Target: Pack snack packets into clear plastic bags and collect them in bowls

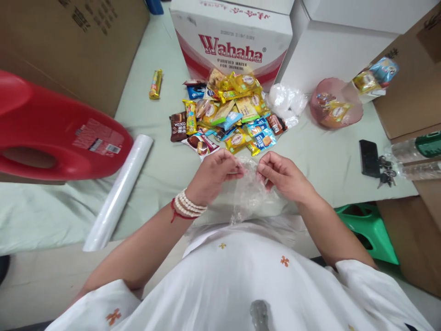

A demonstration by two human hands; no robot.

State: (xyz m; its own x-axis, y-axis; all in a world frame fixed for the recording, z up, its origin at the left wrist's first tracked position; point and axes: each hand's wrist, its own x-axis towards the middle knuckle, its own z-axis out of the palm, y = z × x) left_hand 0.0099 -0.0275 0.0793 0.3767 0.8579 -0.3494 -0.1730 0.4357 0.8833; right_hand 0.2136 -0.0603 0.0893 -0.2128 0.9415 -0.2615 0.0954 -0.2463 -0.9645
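Note:
A clear plastic bag (253, 193) hangs between my two hands at the table's near edge, its lower part in front of my shirt. My left hand (218, 172), with beaded bracelets on the wrist, pinches the bag's left upper edge. On the other side my right hand (280, 174) pinches the right upper edge, thumb against fingers. Just beyond both hands lies a heap of wrapped snacks (223, 115), including a brown cocoa packet (178, 126), a blue biscuit packet (263, 140) and several yellow ones. Whether the bag's mouth is parted is unclear.
A Wahaha carton (230, 41) stands behind the heap. To its right are crumpled clear bags (287, 101) and a pink bowl (336, 105) with snacks. A plastic roll (119, 193) and a red jug (62, 128) lie left. Keys (386, 172) and a black case (369, 158) sit right.

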